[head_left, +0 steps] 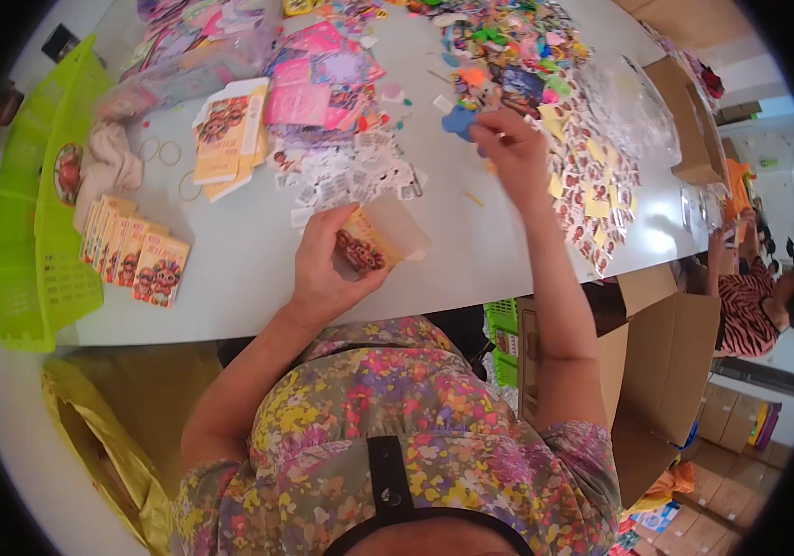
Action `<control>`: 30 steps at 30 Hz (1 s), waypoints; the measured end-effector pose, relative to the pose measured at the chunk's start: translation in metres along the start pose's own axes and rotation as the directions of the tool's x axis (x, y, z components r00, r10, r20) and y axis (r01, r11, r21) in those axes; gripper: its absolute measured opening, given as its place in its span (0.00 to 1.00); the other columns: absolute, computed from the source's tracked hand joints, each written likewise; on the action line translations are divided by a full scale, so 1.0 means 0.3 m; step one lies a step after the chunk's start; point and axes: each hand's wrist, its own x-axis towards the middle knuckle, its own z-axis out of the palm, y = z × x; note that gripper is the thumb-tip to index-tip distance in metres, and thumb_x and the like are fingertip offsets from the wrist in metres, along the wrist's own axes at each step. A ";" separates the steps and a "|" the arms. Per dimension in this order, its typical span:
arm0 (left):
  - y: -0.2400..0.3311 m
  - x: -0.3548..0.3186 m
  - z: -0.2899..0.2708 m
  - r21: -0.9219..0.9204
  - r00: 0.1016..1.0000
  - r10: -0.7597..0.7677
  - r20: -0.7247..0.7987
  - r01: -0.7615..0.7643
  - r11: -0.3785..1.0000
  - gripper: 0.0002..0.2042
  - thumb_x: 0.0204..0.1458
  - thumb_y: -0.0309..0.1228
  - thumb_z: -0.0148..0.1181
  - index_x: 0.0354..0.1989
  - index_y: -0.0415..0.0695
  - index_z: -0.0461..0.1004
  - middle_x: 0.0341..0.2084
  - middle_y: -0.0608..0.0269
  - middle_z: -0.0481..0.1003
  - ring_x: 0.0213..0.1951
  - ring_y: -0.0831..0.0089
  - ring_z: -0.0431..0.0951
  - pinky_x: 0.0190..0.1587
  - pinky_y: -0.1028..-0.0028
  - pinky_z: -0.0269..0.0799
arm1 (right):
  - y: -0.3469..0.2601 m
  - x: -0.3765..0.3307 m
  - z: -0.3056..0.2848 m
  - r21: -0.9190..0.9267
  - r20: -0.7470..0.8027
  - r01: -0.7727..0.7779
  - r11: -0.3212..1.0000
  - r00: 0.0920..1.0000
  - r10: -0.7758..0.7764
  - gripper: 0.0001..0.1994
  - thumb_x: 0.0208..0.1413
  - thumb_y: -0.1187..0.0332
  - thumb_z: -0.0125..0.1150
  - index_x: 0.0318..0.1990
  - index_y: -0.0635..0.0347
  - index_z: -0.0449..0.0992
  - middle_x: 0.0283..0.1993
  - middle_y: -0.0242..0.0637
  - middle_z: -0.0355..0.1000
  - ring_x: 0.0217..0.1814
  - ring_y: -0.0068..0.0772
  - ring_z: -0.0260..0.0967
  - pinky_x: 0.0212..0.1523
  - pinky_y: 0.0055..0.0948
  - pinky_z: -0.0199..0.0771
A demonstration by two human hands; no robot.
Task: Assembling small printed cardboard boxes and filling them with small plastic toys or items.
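My left hand (327, 264) is wrapped round a small orange card box (371, 243) with a cartoon figure printed on it. The box is tilted, and its pale end flap stands open toward the right. Above the pile, my right hand (515, 153) has its fingers pinched on a small flat blue piece (458, 121), whose exact kind I cannot make out. Beneath and beyond the box lie many small white printed packets (350, 176). To the right of my right hand spreads a heap of small figure-printed pieces (591, 185) with yellow bits among them.
Filled orange boxes (160, 271) stand in a row at the left, beside a green basket (35, 232) and a beige cloth (109, 162). Flat cartons (228, 139), pink packets (299, 97) and colourful small toys (499, 42) lie farther back. An open cardboard box (656, 352) stands at the right; another person (749, 306) works beyond.
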 end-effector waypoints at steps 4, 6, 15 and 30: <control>0.010 0.000 -0.002 0.059 0.996 0.045 -0.080 -0.041 0.997 0.36 0.29 0.27 0.76 0.53 0.40 0.67 0.43 0.52 0.72 0.45 0.55 0.72 0.48 0.64 0.70 | -0.310 -0.099 0.013 0.392 0.316 -0.280 0.876 0.936 0.157 0.07 0.53 0.78 0.62 0.40 0.64 0.78 0.34 0.30 0.77 0.31 0.18 0.70 0.31 0.19 0.70; 0.012 0.000 0.007 0.067 0.996 0.033 -0.087 -0.027 0.997 0.36 0.29 0.28 0.76 0.53 0.41 0.68 0.44 0.53 0.72 0.46 0.55 0.72 0.48 0.64 0.71 | -0.358 -0.156 0.053 0.410 0.435 -0.356 0.840 0.886 0.163 0.07 0.52 0.78 0.62 0.40 0.65 0.78 0.35 0.31 0.77 0.31 0.18 0.70 0.31 0.18 0.70; 0.025 -0.003 -0.002 0.135 0.995 0.049 -0.092 -0.036 0.990 0.36 0.28 0.27 0.76 0.52 0.41 0.68 0.42 0.53 0.72 0.45 0.56 0.73 0.46 0.65 0.72 | -0.353 -0.225 0.149 -0.498 0.308 0.440 0.747 0.895 -0.322 0.09 0.44 0.81 0.65 0.35 0.62 0.77 0.29 0.39 0.74 0.28 0.41 0.70 0.27 0.30 0.71; 0.006 -0.011 -0.002 -0.259 0.992 -0.040 -0.119 0.008 0.966 0.37 0.35 0.20 0.72 0.57 0.40 0.60 0.51 0.56 0.65 0.53 0.66 0.70 0.55 0.68 0.70 | -0.148 -0.222 0.061 0.815 0.370 -0.453 0.362 0.887 0.277 0.15 0.54 0.66 0.58 0.47 0.64 0.73 0.45 0.41 0.73 0.41 0.34 0.71 0.34 0.32 0.73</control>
